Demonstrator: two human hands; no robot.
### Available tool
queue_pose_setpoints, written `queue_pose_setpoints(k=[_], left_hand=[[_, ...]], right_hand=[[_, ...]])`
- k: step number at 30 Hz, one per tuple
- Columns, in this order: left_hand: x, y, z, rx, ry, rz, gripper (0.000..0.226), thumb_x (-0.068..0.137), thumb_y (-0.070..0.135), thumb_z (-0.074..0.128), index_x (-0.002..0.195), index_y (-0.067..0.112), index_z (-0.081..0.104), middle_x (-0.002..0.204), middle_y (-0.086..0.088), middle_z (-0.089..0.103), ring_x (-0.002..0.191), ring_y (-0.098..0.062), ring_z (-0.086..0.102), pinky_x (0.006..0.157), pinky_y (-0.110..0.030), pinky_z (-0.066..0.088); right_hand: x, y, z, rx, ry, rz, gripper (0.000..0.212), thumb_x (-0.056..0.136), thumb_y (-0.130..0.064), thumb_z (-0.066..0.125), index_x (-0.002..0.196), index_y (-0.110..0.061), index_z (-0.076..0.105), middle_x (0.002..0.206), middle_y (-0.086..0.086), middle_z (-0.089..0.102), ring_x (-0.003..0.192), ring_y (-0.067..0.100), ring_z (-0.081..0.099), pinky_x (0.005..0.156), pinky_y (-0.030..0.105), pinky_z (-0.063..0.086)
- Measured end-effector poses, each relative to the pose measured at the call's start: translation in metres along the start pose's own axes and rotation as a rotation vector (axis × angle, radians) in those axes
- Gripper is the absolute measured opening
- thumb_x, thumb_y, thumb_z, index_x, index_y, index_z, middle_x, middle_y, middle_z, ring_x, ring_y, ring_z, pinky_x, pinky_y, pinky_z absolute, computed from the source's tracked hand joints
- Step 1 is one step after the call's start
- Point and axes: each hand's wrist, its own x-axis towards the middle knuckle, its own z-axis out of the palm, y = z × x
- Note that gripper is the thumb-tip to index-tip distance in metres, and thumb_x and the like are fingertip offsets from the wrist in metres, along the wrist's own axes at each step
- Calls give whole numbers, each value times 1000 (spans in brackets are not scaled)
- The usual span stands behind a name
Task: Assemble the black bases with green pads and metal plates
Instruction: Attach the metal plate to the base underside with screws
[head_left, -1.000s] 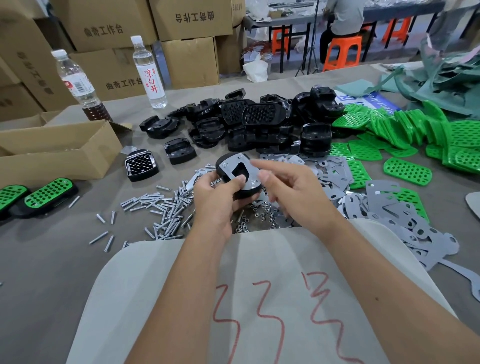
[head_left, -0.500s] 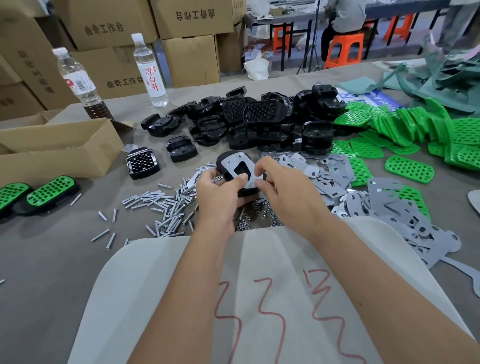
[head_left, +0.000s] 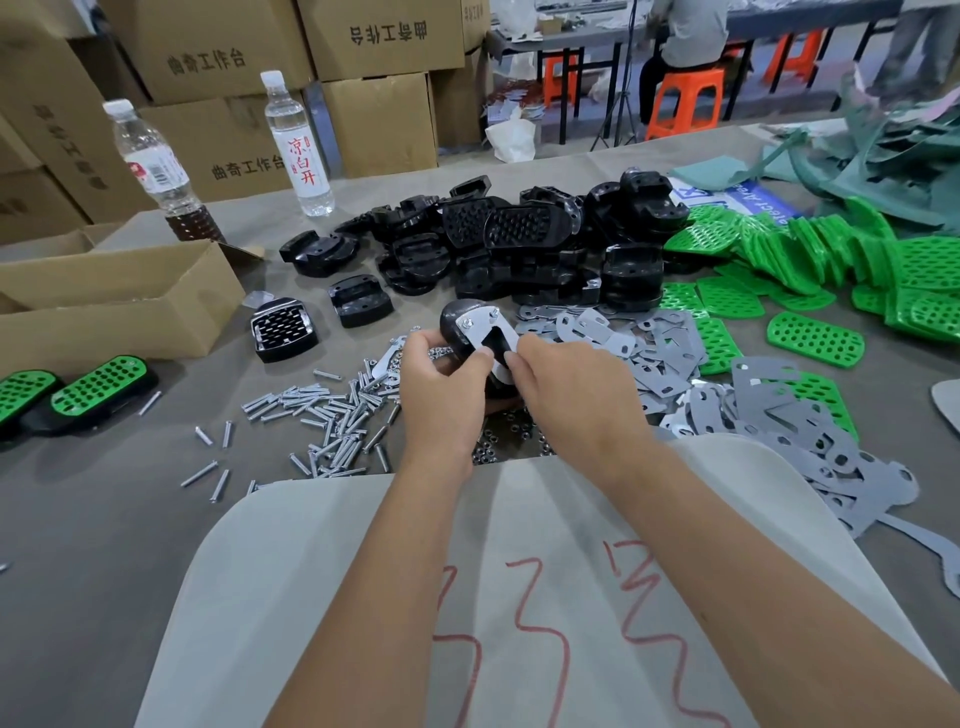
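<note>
Black base (head_left: 460, 325) with metal plate (head_left: 485, 335) is gripped between left hand (head_left: 441, 387) and right hand (head_left: 566, 387), long axis tilted up-left, right fingertips pinching plate's near edge.

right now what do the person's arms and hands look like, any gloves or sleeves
Both hands, left and right, are bare: no gloves, rings or watch visible. The forearms are bare too, with no sleeves in view up to the frame edge.

Head-worn view (wide-angle), forward and down, close over the table (head_left: 104, 519).
</note>
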Motion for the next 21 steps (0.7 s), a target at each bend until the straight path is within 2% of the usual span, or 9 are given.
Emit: queue_pose_setpoints(k=[3, 7, 12, 15, 17, 21], left_hand=[[-1, 0, 0, -5, 17, -3, 26, 82, 16, 71, 104, 20, 60, 93, -9, 77, 91, -35, 76, 81, -57, 63], [-1, 0, -1, -9, 29, -10, 29, 77, 21, 73, 102, 21, 59, 97, -10, 76, 92, -35, 76, 81, -56, 63], [-6, 3, 2, 63, 54, 62, 33, 72, 31, 74, 100, 23, 58, 96, -10, 75, 95, -37, 73, 87, -60, 59], [-13, 4, 6, 89, 81, 127, 30, 75, 33, 72, 97, 25, 54, 97, -9, 74, 95, -34, 72, 87, -60, 58], [-19, 4, 10, 113, 99, 181, 28, 79, 31, 73, 96, 25, 52, 98, -6, 73, 94, -28, 71, 89, -57, 56], [-25, 2, 18, 143, 115, 308, 27, 87, 14, 74, 98, 18, 50, 95, -6, 69, 93, -22, 67, 91, -49, 53]], right_hand=[[0, 0, 0, 12, 29, 39, 42, 110, -47, 31, 79, -20, 38, 59, -5, 39, 59, 29, 44, 54, 38, 26], [-2, -1, -2, 39, 42, -50, 24, 110, -34, 32, 89, -21, 32, 64, -5, 48, 59, 30, 48, 51, 38, 30], [-2, -2, -4, -31, 51, -53, 26, 110, -34, 31, 87, -20, 33, 60, -5, 45, 56, 29, 45, 47, 35, 18], [-2, -2, -5, -80, 69, 22, 32, 110, -38, 29, 86, -19, 38, 56, -5, 36, 55, 28, 41, 48, 36, 14], [-2, -2, -6, -77, 75, 97, 34, 111, -38, 29, 85, -20, 41, 58, -4, 35, 59, 30, 44, 50, 37, 18], [0, -3, -6, -37, 84, 243, 40, 111, -41, 27, 82, -20, 44, 60, -5, 35, 63, 29, 42, 57, 38, 25]])
